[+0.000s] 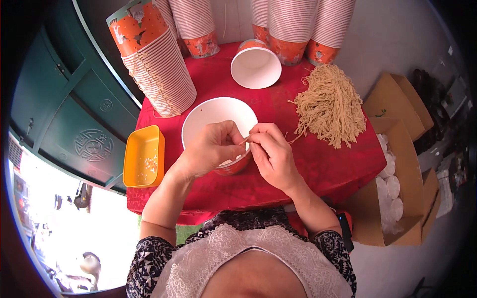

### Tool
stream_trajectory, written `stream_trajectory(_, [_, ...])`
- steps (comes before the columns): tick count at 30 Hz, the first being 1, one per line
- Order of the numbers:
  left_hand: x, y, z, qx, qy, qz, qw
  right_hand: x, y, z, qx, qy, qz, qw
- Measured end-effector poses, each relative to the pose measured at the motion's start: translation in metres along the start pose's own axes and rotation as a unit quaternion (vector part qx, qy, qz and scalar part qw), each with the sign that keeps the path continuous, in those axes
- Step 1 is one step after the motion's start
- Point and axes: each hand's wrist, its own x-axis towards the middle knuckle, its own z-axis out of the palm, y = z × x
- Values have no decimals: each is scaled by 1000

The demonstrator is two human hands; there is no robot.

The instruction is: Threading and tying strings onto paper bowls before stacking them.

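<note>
Over a white-lined paper bucket (211, 113) with an orange outside, my two hands meet fingertip to fingertip. My left hand (211, 151) is closed in a pinch on a thin beige string (246, 140). My right hand (271, 158) pinches the same string close by, and a loose end sticks out past its fingers to the right. The hands cover the near part of the bucket's opening. To the right lies a heap of beige strings (330, 107) on the red-covered table (328, 171).
A second bucket (256, 67) lies tipped toward me behind. A tall bucket stack (159, 69), strings draped on it, leans at left; more stacks (293, 25) stand at the back. A yellow tray (130, 161) holds white bits. Right of the table sits an open cardboard box (412, 184).
</note>
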Motion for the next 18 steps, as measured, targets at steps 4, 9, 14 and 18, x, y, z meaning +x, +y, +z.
stream_trajectory(4, [-2,-7,3,117,17,79,990,0,2,2,26,-4,19,999])
stream_trajectory(9, [-11,-1,26,308,127,206,920,1,-1,0,37,-13,37,999])
stream_trajectory(14, [-15,-7,28,388,149,236,878,3,0,-2,53,-31,57,996])
stream_trajectory(18, [-17,-9,28,379,163,240,878,4,1,-3,56,-43,54,996])
